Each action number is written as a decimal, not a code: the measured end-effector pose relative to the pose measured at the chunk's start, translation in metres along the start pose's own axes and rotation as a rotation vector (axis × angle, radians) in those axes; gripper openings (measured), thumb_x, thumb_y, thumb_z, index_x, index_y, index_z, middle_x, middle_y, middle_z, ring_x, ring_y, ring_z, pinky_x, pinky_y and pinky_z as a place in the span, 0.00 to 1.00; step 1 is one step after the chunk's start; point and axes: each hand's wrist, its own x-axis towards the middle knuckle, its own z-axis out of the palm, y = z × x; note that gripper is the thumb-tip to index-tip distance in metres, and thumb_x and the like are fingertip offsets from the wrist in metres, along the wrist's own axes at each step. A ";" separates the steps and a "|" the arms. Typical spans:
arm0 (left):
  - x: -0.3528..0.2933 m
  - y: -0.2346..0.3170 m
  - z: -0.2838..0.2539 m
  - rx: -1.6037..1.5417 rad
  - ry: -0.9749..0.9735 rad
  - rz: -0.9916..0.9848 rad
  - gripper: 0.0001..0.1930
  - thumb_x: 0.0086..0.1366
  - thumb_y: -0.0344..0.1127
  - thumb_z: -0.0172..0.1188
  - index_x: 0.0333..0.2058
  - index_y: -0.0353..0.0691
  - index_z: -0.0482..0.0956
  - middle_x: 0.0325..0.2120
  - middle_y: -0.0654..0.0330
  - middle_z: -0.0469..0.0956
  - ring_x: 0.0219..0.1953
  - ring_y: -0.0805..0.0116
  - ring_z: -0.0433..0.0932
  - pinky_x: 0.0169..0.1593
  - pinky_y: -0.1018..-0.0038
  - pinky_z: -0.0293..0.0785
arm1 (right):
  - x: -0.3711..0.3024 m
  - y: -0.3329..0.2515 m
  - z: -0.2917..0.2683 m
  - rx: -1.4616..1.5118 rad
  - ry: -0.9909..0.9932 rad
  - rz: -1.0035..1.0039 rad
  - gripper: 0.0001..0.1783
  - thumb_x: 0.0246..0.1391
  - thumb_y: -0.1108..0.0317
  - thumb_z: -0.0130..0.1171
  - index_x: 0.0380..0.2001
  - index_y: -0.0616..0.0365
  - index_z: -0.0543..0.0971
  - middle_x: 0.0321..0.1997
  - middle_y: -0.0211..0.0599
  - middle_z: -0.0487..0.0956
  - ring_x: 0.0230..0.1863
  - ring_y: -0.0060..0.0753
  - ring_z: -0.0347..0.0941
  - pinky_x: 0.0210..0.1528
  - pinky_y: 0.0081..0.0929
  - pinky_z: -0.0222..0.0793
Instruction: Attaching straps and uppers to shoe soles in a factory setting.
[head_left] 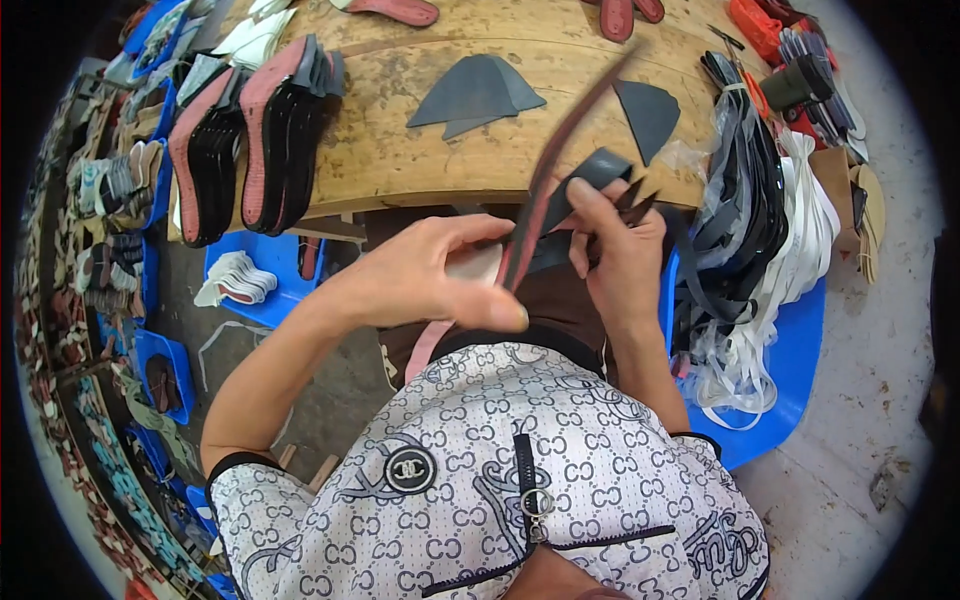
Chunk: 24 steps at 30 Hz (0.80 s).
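In front of my body, my left hand [440,270] grips a shoe insole [545,175] seen edge-on, dark with a pinkish-red face. Its long end slants up and away to the right. Thumb and fingers close round its near end, where a pale patch shows. My right hand [615,240] is closed, pinching a black strip [600,172] that bends beside the insole. Dark pointed tips [636,203] stick out by the right fingers; whether they belong to a tool or to strips, I cannot tell.
Stacked pink-and-black insoles [270,140] stand at the wooden table's [385,180] left edge. Grey cut pieces [478,95] lie on top. At right, a blue bin [790,385] holds black strips [740,200] and white strips [800,210]. Shelving with blue trays [163,365] runs along the left.
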 end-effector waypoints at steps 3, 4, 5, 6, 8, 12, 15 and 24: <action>-0.012 0.023 0.002 0.592 0.022 0.204 0.47 0.36 0.54 0.75 0.52 0.27 0.70 0.45 0.47 0.75 0.49 0.54 0.75 0.52 0.65 0.69 | -0.019 -0.008 -0.017 0.234 -0.066 0.074 0.08 0.57 0.68 0.58 0.35 0.63 0.76 0.27 0.38 0.81 0.13 0.20 0.68 0.09 0.15 0.54; -0.014 0.021 0.004 0.577 -0.019 0.226 0.45 0.37 0.54 0.74 0.51 0.27 0.71 0.44 0.47 0.75 0.49 0.52 0.74 0.53 0.65 0.68 | -0.035 -0.008 -0.011 0.295 -0.025 0.139 0.08 0.57 0.69 0.58 0.35 0.62 0.76 0.28 0.38 0.81 0.13 0.21 0.68 0.09 0.15 0.54; -0.012 0.019 0.006 0.572 -0.022 0.225 0.45 0.37 0.54 0.74 0.51 0.27 0.71 0.44 0.47 0.75 0.49 0.52 0.74 0.53 0.65 0.68 | -0.044 -0.008 -0.009 0.355 0.019 0.203 0.07 0.57 0.69 0.58 0.35 0.62 0.76 0.28 0.38 0.80 0.13 0.21 0.68 0.09 0.16 0.54; -0.008 0.016 0.006 0.600 -0.030 0.205 0.45 0.37 0.54 0.73 0.51 0.28 0.72 0.45 0.47 0.75 0.49 0.52 0.73 0.53 0.64 0.67 | -0.046 0.001 -0.014 0.331 -0.006 0.181 0.10 0.58 0.65 0.57 0.36 0.61 0.76 0.29 0.39 0.79 0.14 0.22 0.68 0.09 0.17 0.55; 0.002 0.008 0.008 0.554 -0.062 0.191 0.46 0.36 0.56 0.73 0.51 0.29 0.72 0.46 0.47 0.74 0.50 0.51 0.72 0.54 0.63 0.67 | -0.041 0.009 -0.020 0.276 0.001 0.206 0.10 0.59 0.64 0.56 0.36 0.61 0.76 0.28 0.39 0.79 0.15 0.22 0.69 0.10 0.17 0.56; 0.010 0.017 0.008 0.499 -0.196 0.179 0.47 0.35 0.56 0.73 0.52 0.29 0.72 0.47 0.47 0.74 0.51 0.51 0.72 0.55 0.63 0.67 | -0.026 0.018 -0.052 0.227 -0.042 0.225 0.11 0.61 0.63 0.54 0.33 0.60 0.77 0.25 0.32 0.76 0.20 0.20 0.71 0.18 0.16 0.63; 0.020 0.029 0.001 0.645 -0.377 0.102 0.46 0.34 0.56 0.73 0.49 0.27 0.74 0.47 0.46 0.75 0.51 0.51 0.72 0.55 0.64 0.67 | -0.036 0.007 -0.049 0.350 -0.073 0.287 0.12 0.62 0.61 0.53 0.34 0.59 0.77 0.27 0.31 0.76 0.21 0.20 0.71 0.17 0.17 0.62; 0.031 -0.030 0.007 0.131 -0.188 0.087 0.41 0.43 0.49 0.73 0.52 0.27 0.72 0.45 0.48 0.75 0.49 0.59 0.73 0.57 0.69 0.65 | -0.018 0.000 -0.035 0.396 0.046 0.114 0.30 0.59 0.37 0.47 0.41 0.56 0.75 0.34 0.34 0.78 0.30 0.24 0.74 0.11 0.16 0.52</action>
